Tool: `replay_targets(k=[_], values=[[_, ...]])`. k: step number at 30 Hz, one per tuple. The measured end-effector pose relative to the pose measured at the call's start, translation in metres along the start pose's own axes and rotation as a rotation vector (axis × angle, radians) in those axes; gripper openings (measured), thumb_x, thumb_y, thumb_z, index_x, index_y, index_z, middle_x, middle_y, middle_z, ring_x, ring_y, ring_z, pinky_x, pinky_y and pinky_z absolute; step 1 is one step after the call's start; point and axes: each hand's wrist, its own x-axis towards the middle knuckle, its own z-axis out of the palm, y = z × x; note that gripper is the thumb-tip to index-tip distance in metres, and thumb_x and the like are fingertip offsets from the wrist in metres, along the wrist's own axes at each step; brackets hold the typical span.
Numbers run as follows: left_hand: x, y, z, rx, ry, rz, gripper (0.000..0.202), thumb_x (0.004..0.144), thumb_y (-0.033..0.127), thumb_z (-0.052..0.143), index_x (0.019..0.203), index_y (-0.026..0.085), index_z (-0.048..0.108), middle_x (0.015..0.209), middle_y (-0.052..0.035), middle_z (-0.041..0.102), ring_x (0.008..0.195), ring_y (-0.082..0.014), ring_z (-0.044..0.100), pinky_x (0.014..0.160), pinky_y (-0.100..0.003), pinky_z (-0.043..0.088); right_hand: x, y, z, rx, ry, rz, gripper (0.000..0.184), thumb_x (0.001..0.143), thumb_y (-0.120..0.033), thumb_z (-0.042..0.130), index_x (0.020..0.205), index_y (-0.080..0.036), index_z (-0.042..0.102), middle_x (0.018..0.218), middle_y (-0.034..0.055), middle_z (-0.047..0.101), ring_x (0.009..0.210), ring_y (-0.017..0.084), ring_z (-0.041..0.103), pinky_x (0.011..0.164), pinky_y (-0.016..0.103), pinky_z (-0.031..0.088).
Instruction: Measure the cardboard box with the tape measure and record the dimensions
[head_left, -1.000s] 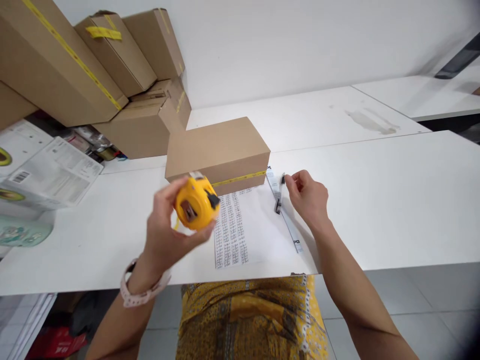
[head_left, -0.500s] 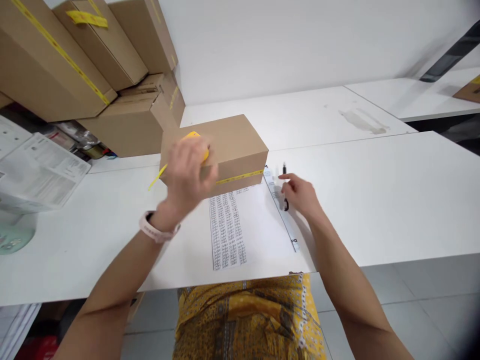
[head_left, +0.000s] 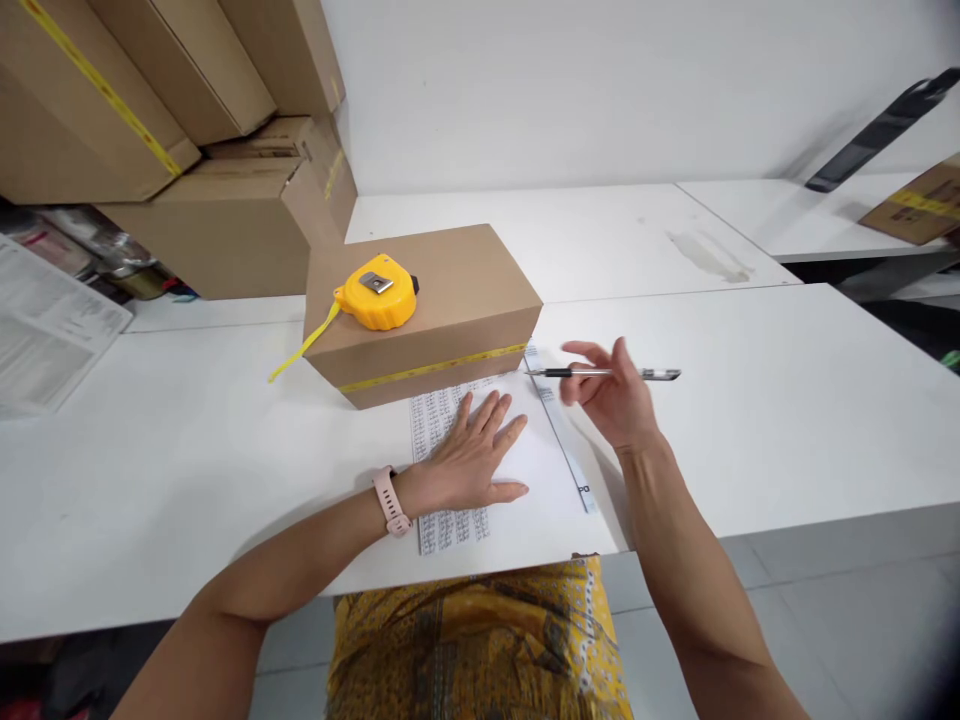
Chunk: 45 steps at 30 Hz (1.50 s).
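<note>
Before the box [head_left: 427,345], our left hand [head_left: 480,465] lies spread on the paper [head_left: 517,515], hiding some of its writing, too small to read. Right of the box, our right hand [head_left: 616,400] pinches a pen [head_left: 555,372]. Atop the box sits a tape measure [head_left: 381,305], its label hard to make out.

Passable over the counter [head_left: 750,420] well right of the taped box [head_left: 457,300], also left beyond the jutting yellow blade [head_left: 304,347]. Blocked behind-left by stacked cartons [head_left: 217,235], in front by the left hand [head_left: 474,462] on the paper [head_left: 454,530], near its right front corner by the pen [head_left: 551,373] in the right hand [head_left: 613,402]. Obstructed on its top's left half by the tape measure [head_left: 380,297].
</note>
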Motion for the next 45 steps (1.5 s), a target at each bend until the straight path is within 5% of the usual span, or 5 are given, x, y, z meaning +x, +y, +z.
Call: replay_targets(k=[6,17,24,33,45], values=[[0.001,0.003,0.009,0.003,0.075,0.02,0.095,0.094,0.071,0.05,0.16,0.009,0.023,0.169,-0.0273,0.006,0.158,-0.0408,-0.004,0.122,-0.064,-0.007,0.007,0.028,0.027,-0.152,-0.116,0.174,0.037,0.076,-0.053,0.082,0.087,-0.02,0.07,0.075,0.0015,0.07,0.07,0.015,0.064,0.07,0.032,0.053],[0.001,0.003,0.018,0.033,0.158,0.025,0.094,0.094,0.073,0.046,0.159,0.008,0.027,0.168,-0.0294,0.012,0.158,-0.0415,0.002,0.123,-0.063,-0.007,0.034,0.043,0.03,-0.349,-0.142,0.111,0.034,0.076,-0.045,0.082,0.09,-0.02,0.063,0.078,0.0019,0.07,0.07,0.015,0.064,0.068,0.033,0.052],[0.0,0.004,0.015,0.048,0.168,0.023,0.091,0.095,0.072,0.045,0.159,0.008,0.03,0.168,-0.0274,0.016,0.158,-0.0415,0.004,0.123,-0.063,-0.006,0.037,0.053,0.037,-0.544,0.096,-0.098,0.044,0.09,-0.055,0.063,0.067,-0.024,0.044,0.053,-0.0064,0.047,0.051,0.01,0.041,0.052,0.027,0.035],[0.0,0.004,0.015,0.047,0.165,0.032,0.092,0.095,0.072,0.044,0.158,0.007,0.031,0.167,-0.0289,0.017,0.157,-0.0438,0.005,0.122,-0.064,-0.005,0.028,0.052,0.033,-0.393,0.01,-0.008,0.041,0.083,-0.06,0.072,0.085,-0.022,0.056,0.067,-0.0028,0.061,0.057,0.013,0.056,0.058,0.029,0.048],[0.0,0.004,0.014,0.053,0.148,0.034,0.091,0.096,0.071,0.043,0.158,0.006,0.029,0.167,-0.0304,0.016,0.157,-0.0446,0.006,0.122,-0.065,-0.005,0.038,0.059,0.033,-0.607,0.082,-0.159,0.024,0.087,-0.035,0.063,0.075,-0.024,0.046,0.061,-0.0072,0.043,0.055,0.01,0.037,0.051,0.026,0.032]])
